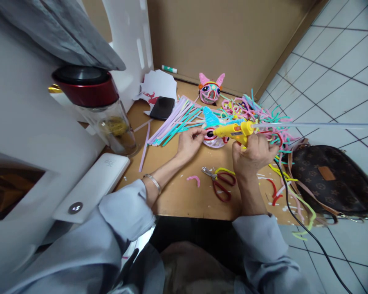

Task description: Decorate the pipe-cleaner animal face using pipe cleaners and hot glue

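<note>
My right hand [254,154] is wrapped round a yellow hot glue gun [233,130], with a long clear glue stick [319,124] jutting from its back end. The nozzle points left at a pipe-cleaner animal mask [215,141] with blue ears and a black eye ringed in red and white. My left hand [190,143] pinches at the left edge of this mask, its fingertips beside the eye. A finished-looking pink-eared pipe-cleaner head [209,90] stands farther back. Nearer to me lie red-handled scissors [222,183] and a curved pink pipe-cleaner piece [195,179].
Lilac and turquoise pipe cleaners [174,122] lie beside a black phone [162,108]. A tangled pile of pipe cleaners [263,110] spreads at the right. A glass bottle [110,118] and white power bank [92,188] stand left; a brown handbag [334,179] and black cord [290,208] lie right.
</note>
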Available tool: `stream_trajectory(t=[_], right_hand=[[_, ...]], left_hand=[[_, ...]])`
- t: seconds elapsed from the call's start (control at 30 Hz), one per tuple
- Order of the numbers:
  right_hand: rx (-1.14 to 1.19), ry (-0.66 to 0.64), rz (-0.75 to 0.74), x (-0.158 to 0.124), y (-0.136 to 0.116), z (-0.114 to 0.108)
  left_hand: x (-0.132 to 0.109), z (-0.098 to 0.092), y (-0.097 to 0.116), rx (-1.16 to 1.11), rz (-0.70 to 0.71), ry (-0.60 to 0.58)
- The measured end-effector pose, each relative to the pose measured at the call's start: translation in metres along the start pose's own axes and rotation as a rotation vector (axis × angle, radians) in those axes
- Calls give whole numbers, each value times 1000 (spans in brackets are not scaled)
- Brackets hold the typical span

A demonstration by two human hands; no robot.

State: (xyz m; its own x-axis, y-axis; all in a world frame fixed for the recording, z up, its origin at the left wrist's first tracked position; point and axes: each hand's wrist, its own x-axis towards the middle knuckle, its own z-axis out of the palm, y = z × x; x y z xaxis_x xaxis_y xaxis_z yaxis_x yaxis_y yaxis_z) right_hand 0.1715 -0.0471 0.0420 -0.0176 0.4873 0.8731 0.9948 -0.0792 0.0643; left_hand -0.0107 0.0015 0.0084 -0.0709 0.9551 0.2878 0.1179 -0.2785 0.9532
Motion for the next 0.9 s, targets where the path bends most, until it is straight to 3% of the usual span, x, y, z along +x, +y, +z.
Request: stream_trajectory(t=[0.13, 0.9], right_hand=[[-7, 34, 38, 0, 1, 3], [109, -116, 79, 1, -2, -3]], left_hand=[[0, 0, -1, -16, 2, -3], [-1, 1, 3, -3, -32, -15]])
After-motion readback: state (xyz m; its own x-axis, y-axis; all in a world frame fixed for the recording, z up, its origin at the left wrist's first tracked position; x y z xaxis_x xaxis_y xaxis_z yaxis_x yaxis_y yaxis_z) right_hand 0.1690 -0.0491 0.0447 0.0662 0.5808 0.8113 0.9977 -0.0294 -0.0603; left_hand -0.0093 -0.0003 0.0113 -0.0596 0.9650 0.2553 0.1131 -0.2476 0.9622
